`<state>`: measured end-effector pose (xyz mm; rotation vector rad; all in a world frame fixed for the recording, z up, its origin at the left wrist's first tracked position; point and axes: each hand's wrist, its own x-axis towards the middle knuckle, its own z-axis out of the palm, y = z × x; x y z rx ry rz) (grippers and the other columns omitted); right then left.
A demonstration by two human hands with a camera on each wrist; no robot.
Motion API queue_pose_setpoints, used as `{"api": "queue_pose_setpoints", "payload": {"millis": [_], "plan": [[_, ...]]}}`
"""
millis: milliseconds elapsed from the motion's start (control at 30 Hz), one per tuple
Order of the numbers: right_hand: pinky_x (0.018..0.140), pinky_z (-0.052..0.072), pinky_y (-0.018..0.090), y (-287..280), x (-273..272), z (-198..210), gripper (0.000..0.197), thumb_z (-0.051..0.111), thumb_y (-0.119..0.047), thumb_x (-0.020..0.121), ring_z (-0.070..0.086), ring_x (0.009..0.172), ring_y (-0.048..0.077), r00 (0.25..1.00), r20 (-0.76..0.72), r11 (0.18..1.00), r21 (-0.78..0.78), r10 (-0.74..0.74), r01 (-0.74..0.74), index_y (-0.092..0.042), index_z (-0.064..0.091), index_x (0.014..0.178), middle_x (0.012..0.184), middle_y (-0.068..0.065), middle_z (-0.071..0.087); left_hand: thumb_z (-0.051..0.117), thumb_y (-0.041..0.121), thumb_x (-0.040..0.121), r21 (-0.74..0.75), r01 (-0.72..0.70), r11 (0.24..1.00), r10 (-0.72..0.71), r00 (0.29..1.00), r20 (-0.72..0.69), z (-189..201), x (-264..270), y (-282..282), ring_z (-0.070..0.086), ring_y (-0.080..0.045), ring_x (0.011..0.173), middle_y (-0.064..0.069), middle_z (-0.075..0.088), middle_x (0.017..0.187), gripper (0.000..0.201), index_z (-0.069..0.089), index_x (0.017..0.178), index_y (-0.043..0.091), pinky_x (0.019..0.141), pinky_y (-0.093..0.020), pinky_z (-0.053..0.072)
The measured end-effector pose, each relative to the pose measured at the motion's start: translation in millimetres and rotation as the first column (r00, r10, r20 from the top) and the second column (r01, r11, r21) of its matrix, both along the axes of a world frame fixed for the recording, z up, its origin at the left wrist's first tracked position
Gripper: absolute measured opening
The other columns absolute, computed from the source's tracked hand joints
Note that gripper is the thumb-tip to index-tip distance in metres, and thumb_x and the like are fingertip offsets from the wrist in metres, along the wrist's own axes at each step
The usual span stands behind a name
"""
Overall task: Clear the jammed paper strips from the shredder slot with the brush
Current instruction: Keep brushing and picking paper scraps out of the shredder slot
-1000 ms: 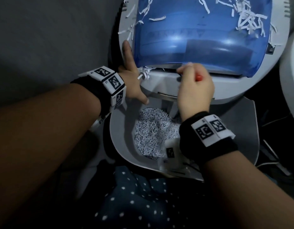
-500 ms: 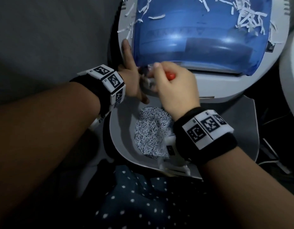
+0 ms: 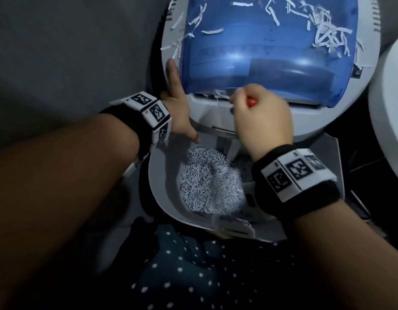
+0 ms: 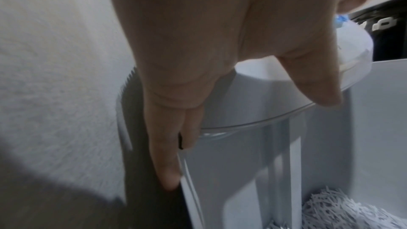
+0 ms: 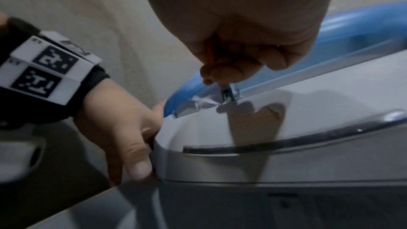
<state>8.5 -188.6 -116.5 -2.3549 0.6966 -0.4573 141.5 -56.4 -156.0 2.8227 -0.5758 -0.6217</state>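
**Brush tip at the slot's left end**

The right hand (image 3: 260,117) is clenched round a red-handled brush (image 3: 251,101), fingers curled tight on the handle. In the right wrist view the dark tip of the brush (image 5: 226,93) points down into a clump of crumpled paper strips (image 5: 203,103) at the lip of the slot, just under the edge of the blue translucent cover (image 3: 269,48).

The left hand (image 3: 178,113) lies at 9 o'clock of the shredder (image 3: 305,121), fingers straight and flat along its grey left side, thumb spread onto the front rim; it grips nothing.

More loose strips (image 3: 327,34) lie scattered over the cover toward 1 o'clock. At 6 o'clock of the slot, the pulled-out bin (image 3: 162,175) holds a heap of shredded paper (image 3: 209,184).
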Motion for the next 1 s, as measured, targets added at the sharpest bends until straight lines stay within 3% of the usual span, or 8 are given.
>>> {"api": "queue_pose_setpoints", "payload": {"millis": [133, 233, 333, 600, 733, 833, 933, 1000], "plan": [[0.070, 0.055, 0.050, 17, -5, 1, 0.031, 0.048, -0.039, 0.092, 0.065, 0.069, 0.025, 0.933, 0.343, 0.949, 0.315, -0.107, -0.007, -0.020, 0.067, 0.077, 0.066, -0.007, 0.064, 0.096, 0.041, 0.053, -0.033, -0.044, 0.998, 0.045, 0.999, 0.014, 5, -6, -2, 0.024, -0.045, 0.144, -0.035, 0.000, 0.158, 0.167, -0.045, 0.140, 0.015, 0.116, -0.055, 0.019], [0.079, 0.056, 0.046, 38, 5, -10, 0.023, 0.051, -0.043, 0.089, 0.069, 0.079, 0.021, 0.971, 0.239, 0.905, 0.413, 0.001, -0.102, -0.032, 0.070, 0.085, 0.076, -0.009, 0.071, 0.094, 0.037, 0.059, -0.033, -0.049, 0.998, 0.050, 0.998, 0.032, 6, -9, -5, 0.030, -0.048, 0.139, -0.037, 0.013, 0.155, 0.162, -0.043, 0.142, 0.015, 0.113, -0.057, 0.024], [0.082, 0.053, 0.040, 17, 4, -12, 0.026, 0.050, -0.036, 0.095, 0.066, 0.090, 0.029, 0.998, 0.062, 0.974, 0.224, -0.032, 0.017, -0.022, 0.071, 0.100, 0.092, 0.003, 0.074, 0.096, 0.045, 0.049, -0.023, 0.027, 0.999, -0.027, 1.000, -0.010, 5, 1, -1, 0.019, -0.044, 0.146, -0.031, -0.016, 0.159, 0.172, -0.049, 0.135, 0.012, 0.118, -0.054, 0.021], [0.061, 0.035, 0.020, -24, -35, 6, 0.027, 0.046, -0.027, 0.084, 0.051, 0.063, 0.005, 0.805, 0.336, 0.843, 0.420, -0.489, 0.336, -0.017, 0.066, 0.069, 0.060, -0.005, 0.056, 0.093, 0.059, 0.040, 0.035, 0.069, 0.997, -0.068, 0.998, -0.015, 6, 5, 2, 0.017, -0.046, 0.146, -0.037, -0.021, 0.155, 0.178, -0.054, 0.129, 0.013, 0.117, -0.056, 0.024], [0.073, 0.038, 0.027, -1, -19, -16, 0.023, 0.052, -0.032, 0.102, 0.054, 0.084, 0.014, 0.973, 0.110, 0.943, 0.289, -0.203, 0.164, -0.019, 0.069, 0.106, 0.092, -0.001, 0.066, 0.095, 0.048, 0.049, 0.011, 0.059, 0.998, -0.059, 0.998, -0.015, 10, 0, -1, 0.022, -0.046, 0.144, -0.034, -0.019, 0.157, 0.172, -0.049, 0.135, 0.011, 0.116, -0.054, 0.025], [0.076, 0.050, 0.028, 26, -9, -18, 0.020, 0.055, -0.036, 0.094, 0.063, 0.077, 0.011, 0.978, 0.204, 0.891, 0.434, 0.047, -0.133, -0.028, 0.074, 0.095, 0.080, -0.011, 0.069, 0.096, 0.039, 0.051, -0.033, -0.001, 0.999, 0.000, 1.000, -0.012, 10, -5, -3, 0.024, -0.047, 0.143, -0.041, 0.003, 0.155, 0.170, -0.047, 0.137, 0.014, 0.116, -0.056, 0.023], [0.060, 0.041, 0.027, 11, -16, -12, 0.025, 0.051, -0.029, 0.083, 0.052, 0.058, 0.008, 0.871, 0.354, 0.806, 0.586, -0.340, 0.076, -0.031, 0.067, 0.063, 0.054, -0.015, 0.058, 0.096, 0.046, 0.049, -0.026, 0.013, 1.000, -0.013, 1.000, -0.006, 9, -3, -2, 0.025, -0.050, 0.142, -0.047, 0.010, 0.150, 0.171, -0.047, 0.137, 0.010, 0.117, -0.056, 0.021], [0.063, 0.042, 0.027, -2, -17, -16, 0.024, 0.049, -0.030, 0.087, 0.049, 0.060, 0.005, 0.802, 0.347, 0.804, 0.537, -0.486, 0.255, -0.027, 0.061, 0.067, 0.057, -0.014, 0.056, 0.095, 0.052, 0.045, -0.011, 0.047, 0.999, -0.047, 0.999, -0.021, 8, 1, 0, 0.015, -0.047, 0.146, -0.040, -0.013, 0.154, 0.175, -0.051, 0.133, 0.009, 0.119, -0.055, 0.019]]}}
